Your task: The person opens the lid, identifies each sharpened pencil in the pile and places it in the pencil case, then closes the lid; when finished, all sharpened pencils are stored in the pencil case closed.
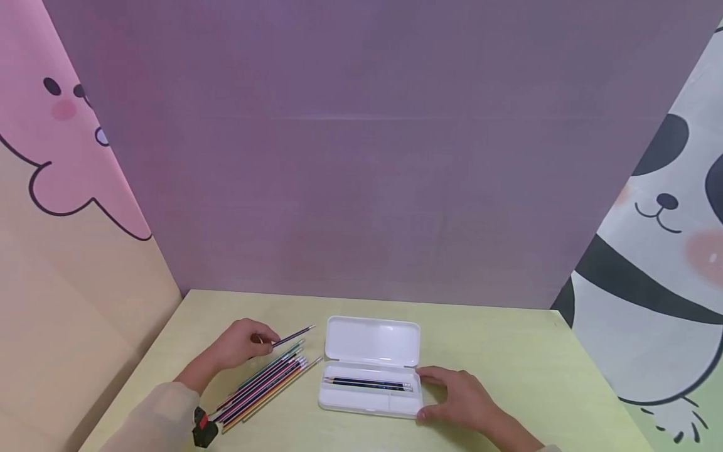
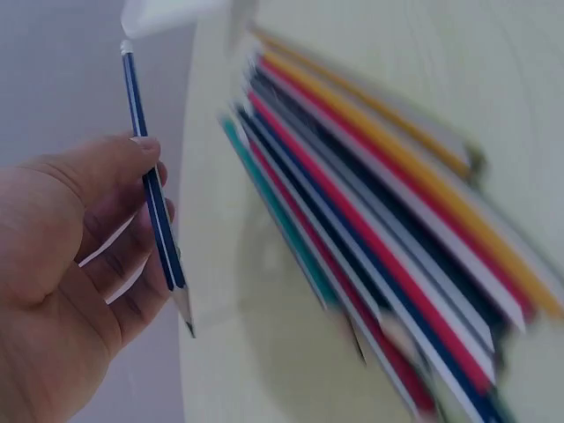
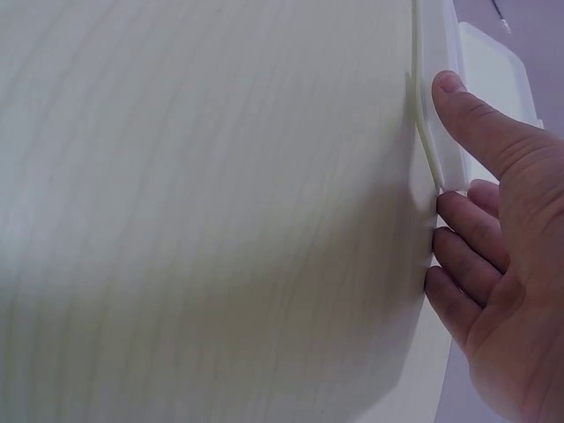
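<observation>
On the pale yellow tabletop (image 1: 508, 351) an open white pencil case (image 1: 369, 367) sits near the front edge, lid folded back, with two dark pencils (image 1: 367, 383) already lying in its tray. Just right of the case, the person's right hand (image 1: 460, 395) rests with straight fingers against its end, thumb on the rim, steadying it. Left of the case lies a fanned row of coloured pencils (image 1: 262, 386): teal, red, blue, orange. Above that row, the left hand (image 1: 240, 344) pinches one blue striped pencil (image 1: 292, 336) between thumb and fingers, lifted off the pile, eraser end pointing toward the case. It looks like the pick-up stage of loading pencils. The carry over to the case probably calls for turning the pencil parallel with the two inside before lowering it beside them.
</observation>
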`<state>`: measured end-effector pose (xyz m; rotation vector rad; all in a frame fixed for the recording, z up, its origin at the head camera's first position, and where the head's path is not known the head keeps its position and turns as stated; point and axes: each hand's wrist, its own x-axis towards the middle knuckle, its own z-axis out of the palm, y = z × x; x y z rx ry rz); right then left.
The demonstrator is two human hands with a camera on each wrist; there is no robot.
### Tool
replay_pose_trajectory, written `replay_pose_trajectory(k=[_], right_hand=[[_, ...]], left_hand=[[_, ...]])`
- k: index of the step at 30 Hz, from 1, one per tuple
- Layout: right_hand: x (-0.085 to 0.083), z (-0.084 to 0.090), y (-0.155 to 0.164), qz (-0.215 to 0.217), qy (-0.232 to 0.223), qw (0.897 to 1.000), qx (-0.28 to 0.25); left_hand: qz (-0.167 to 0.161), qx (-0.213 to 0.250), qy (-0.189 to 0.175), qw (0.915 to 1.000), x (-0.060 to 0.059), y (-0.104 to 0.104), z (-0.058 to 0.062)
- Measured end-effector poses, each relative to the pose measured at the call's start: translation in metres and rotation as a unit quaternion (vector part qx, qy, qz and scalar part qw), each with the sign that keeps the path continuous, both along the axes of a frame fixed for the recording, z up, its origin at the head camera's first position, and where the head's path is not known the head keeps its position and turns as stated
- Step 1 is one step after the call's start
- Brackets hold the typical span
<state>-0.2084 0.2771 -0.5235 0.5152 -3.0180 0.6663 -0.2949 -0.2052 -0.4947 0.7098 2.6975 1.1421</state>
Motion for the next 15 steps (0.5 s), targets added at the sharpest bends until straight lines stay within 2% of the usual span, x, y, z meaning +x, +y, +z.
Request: replay_pose_trajectory(k=[7,15], right_hand=[[-0.001,-0.002,0.0,0.001,0.006,1.0,0.002],[-0.001,-0.002,-0.002,-0.005,0.003,1.0,-0.001]], left_hand=[[-0.032,0.001,-0.006,0.9995,-0.005,0.044,0.012],[-0.068,-0.003,-0.025,0.9974,-0.006,0.104,0.016]])
